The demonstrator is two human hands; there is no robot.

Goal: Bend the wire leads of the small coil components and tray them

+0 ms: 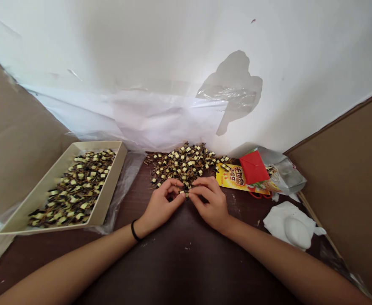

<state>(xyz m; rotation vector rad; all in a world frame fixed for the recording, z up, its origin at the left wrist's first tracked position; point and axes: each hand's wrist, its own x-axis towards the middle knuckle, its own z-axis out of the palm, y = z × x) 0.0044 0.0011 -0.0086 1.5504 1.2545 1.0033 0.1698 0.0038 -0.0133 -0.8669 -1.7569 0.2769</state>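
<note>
Dark brown surface (179,254), white wall behind. Left hand (160,205) and right hand (212,203) meet in middle, fingertips together. Each grip pinched tight on same small part (184,193), cream and black, low over surface. Big pile of parts (186,163) just behind fingers. Black band (134,231) on left wrist. Tray (41,192) with more parts well off to left. Yellow packet (232,178) and red pouch (254,167) near right hand. White tissue (295,228) further right.
</note>
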